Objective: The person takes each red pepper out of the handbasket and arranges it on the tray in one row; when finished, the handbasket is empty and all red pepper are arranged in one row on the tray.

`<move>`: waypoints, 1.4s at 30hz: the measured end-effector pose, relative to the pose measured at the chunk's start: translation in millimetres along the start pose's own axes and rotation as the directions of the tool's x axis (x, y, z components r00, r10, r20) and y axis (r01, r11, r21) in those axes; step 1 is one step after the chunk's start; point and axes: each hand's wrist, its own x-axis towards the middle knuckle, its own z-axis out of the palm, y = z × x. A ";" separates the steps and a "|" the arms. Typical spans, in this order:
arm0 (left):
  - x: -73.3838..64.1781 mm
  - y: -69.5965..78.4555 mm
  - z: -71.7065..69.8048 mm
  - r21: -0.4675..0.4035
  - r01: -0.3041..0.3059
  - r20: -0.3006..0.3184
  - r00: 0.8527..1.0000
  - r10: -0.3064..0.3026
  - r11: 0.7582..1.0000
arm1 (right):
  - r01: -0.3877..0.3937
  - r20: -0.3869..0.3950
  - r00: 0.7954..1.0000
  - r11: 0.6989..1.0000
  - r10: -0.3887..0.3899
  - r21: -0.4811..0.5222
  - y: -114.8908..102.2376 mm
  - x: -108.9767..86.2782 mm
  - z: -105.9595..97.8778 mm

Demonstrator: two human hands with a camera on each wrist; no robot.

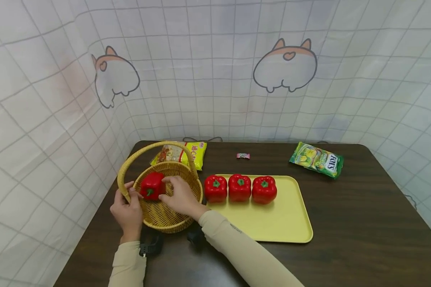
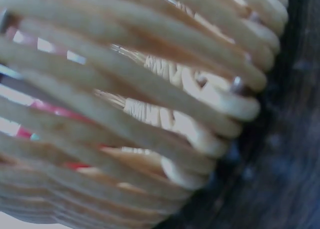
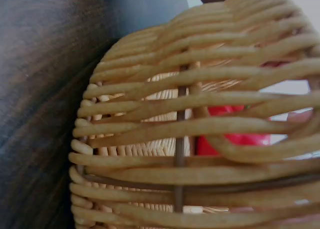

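A woven basket [image 1: 165, 229] with an arched handle stands at the left of the table, a red bell pepper [image 1: 152, 186] lying tilted inside against its left wall. My left hand [image 1: 127, 211] grips the basket's left rim by the foot of the handle. Reaching in over the right rim, my right hand [image 1: 182, 197] has thumb and fingers spread at the pepper's right side. Through gaps in the weave, the right wrist view shows some of the red pepper [image 3: 235, 139]. The left wrist view is filled by the basket's side [image 2: 125, 94]; neither hand shows there.
Three red bell peppers [image 1: 240, 188] stand in a row on a yellow tray [image 1: 265, 223] right of the basket. Behind lie a yellow snack bag [image 1: 197, 153], a small pink wrapped candy [image 1: 243, 156] and a green FOX'S bag [image 1: 317, 159]. A gridded white curtain surrounds the table.
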 end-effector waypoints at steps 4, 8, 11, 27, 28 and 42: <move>-1.8 -17.3 2.4 -0.003 0.007 0.020 1.000 -0.007 1.000 | -0.019 -0.027 0.999 0.999 0.020 0.028 1.6 6.7 1.0; -3.2 -30.4 2.3 0.004 0.024 0.032 0.999 -0.024 1.000 | -0.050 -0.034 0.998 0.998 0.051 0.031 4.9 13.3 7.3; -3.0 -32.1 1.5 0.000 0.026 0.037 0.999 -0.026 1.000 | -0.066 -0.037 0.997 0.998 0.067 0.020 7.1 18.0 12.5; -1.2 -29.9 0.0 -0.046 0.010 0.048 0.999 -0.007 0.999 | 0.056 0.137 0.990 0.988 -0.037 -0.141 7.6 25.7 17.0; -1.3 -29.9 -0.1 -0.046 0.009 0.048 0.999 -0.007 0.999 | 0.047 0.126 0.992 0.989 -0.029 -0.143 7.7 25.4 17.7; 0.1 -8.1 -2.6 -0.028 -0.002 0.052 0.999 0.003 1.000 | -0.019 0.075 0.997 0.995 0.026 -0.101 8.5 23.4 21.0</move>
